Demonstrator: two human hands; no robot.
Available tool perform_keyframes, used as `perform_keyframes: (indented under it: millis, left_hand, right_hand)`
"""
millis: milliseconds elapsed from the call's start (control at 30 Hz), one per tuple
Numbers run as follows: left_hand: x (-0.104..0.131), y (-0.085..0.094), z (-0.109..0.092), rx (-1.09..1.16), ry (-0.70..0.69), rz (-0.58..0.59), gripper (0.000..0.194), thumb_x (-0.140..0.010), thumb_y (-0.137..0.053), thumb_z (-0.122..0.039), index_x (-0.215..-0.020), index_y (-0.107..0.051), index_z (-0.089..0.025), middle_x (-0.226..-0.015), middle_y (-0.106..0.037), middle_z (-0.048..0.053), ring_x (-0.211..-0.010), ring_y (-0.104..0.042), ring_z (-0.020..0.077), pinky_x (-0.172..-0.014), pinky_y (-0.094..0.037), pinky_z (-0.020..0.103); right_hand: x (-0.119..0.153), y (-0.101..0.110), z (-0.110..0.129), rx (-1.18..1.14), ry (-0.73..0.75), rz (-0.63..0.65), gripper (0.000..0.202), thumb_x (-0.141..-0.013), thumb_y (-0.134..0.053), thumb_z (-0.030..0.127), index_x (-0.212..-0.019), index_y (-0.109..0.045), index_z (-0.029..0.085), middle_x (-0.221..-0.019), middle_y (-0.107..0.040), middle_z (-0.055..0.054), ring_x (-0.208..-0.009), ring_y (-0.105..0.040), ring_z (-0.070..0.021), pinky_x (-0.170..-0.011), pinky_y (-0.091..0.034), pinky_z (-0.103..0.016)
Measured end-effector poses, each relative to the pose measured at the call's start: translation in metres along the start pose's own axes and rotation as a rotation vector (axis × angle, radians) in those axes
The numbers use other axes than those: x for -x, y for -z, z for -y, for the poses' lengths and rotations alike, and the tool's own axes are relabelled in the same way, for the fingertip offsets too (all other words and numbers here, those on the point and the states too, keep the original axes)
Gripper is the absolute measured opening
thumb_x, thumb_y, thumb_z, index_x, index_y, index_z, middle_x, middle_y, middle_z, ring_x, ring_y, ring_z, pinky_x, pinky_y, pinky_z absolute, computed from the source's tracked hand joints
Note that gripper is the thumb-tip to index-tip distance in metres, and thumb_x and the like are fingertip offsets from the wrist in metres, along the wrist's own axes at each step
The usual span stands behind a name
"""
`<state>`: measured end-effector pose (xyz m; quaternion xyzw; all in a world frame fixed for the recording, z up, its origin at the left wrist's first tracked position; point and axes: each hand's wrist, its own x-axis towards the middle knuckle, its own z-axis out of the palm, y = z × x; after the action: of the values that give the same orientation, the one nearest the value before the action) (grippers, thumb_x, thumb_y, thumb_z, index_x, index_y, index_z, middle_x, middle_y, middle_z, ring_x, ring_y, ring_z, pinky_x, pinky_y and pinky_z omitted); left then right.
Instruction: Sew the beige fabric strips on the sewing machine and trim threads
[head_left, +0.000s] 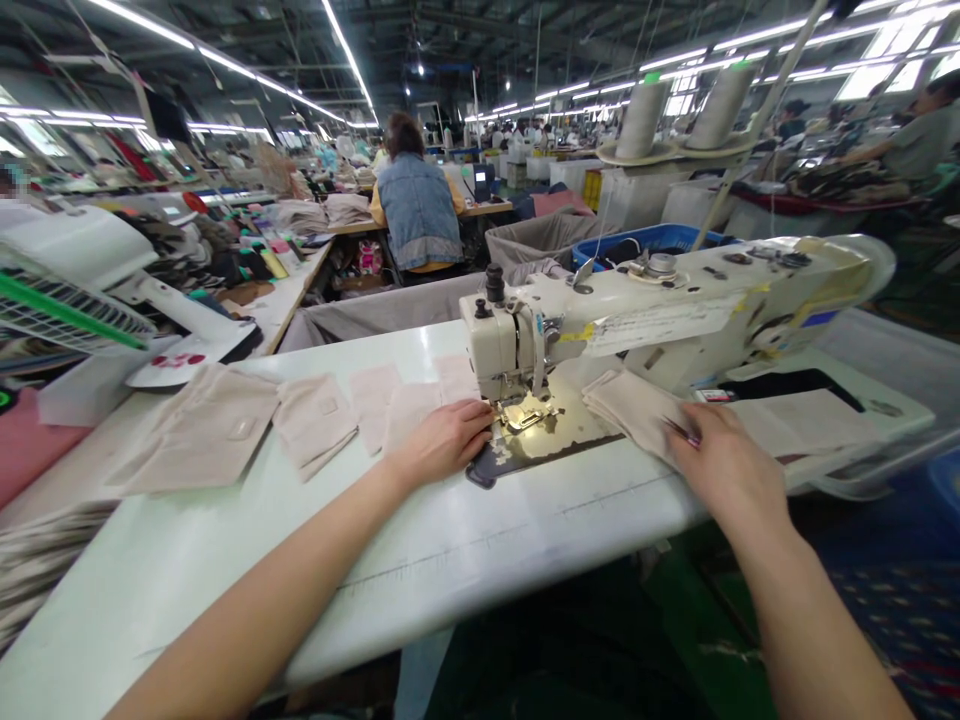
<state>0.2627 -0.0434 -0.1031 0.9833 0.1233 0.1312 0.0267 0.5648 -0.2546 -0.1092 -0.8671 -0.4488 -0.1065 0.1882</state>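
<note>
My left hand (pixel 448 438) is beside the presser foot (pixel 526 412) of a white sewing machine (pixel 645 310). Its fingers are bent and pressed together at the left edge of the metal needle plate (pixel 566 432); what they pinch, if anything, is hidden. To the right of the needle, my right hand (pixel 727 460) is closed around small dark thread snips (pixel 684 433), somewhat blurred. These snips are over the near end of a folded beige fabric stack (pixel 630 405). Pale fabric pieces (pixel 409 408) lie flat behind my left hand.
Beige pocket-like pieces (pixel 315 420) and a larger stack (pixel 202 430) lie on the left of the white table (pixel 420 580). More beige fabric (pixel 806 420) is at the right. Thread cones (pixel 643 115) stand behind the machine. A person in a denim vest (pixel 420 210) sits ahead.
</note>
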Motion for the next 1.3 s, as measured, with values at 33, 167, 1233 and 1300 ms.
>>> perform_keyframes:
  millis: [33,167,1233,1300]
  left_hand:
    - [0.000,0.000,0.000,-0.006,0.007,-0.008,0.035,-0.104,-0.038,-0.031,-0.126,-0.062,-0.018,-0.123,-0.065,0.010,-0.113,-0.062,0.0221,-0.101,-0.053,0.039]
    - [0.001,-0.002,0.002,-0.013,0.028,-0.039,0.036,-0.104,-0.039,-0.030,-0.126,-0.063,-0.017,-0.120,-0.065,0.012,-0.111,-0.063,0.0232,-0.098,-0.054,0.039]
    - [0.044,0.028,-0.032,0.281,0.353,-0.112,0.043,-0.105,-0.036,-0.040,-0.098,-0.071,-0.016,-0.104,-0.072,0.010,-0.098,-0.066,0.0226,-0.095,-0.052,0.042]
    - [0.032,0.032,-0.052,0.640,0.400,-0.113,0.047,-0.105,-0.035,-0.046,-0.099,-0.070,-0.016,-0.102,-0.073,0.009,-0.097,-0.066,0.0206,-0.089,-0.053,0.037]
  right_hand:
    - [-0.002,-0.001,-0.003,0.004,-0.023,0.008,0.038,-0.092,-0.050,0.035,-0.123,-0.064,0.018,-0.124,-0.064,-0.015,-0.092,-0.066,-0.0290,-0.065,-0.050,-0.038]
    - [-0.011,-0.005,-0.005,-0.023,-0.068,-0.005,0.034,-0.093,-0.049,0.035,-0.115,-0.068,0.019,-0.117,-0.066,-0.015,-0.086,-0.066,-0.0267,-0.066,-0.049,-0.037]
    - [0.074,0.024,0.082,-1.070,0.399,0.284,0.012,-0.091,-0.059,0.020,-0.085,-0.051,0.026,-0.091,-0.055,0.000,-0.086,-0.059,-0.0156,-0.072,-0.047,-0.024]
    - [0.080,0.023,0.096,-1.113,0.441,0.347,0.012,-0.092,-0.057,0.018,-0.087,-0.050,0.027,-0.093,-0.054,0.001,-0.088,-0.058,-0.0148,-0.075,-0.046,-0.025]
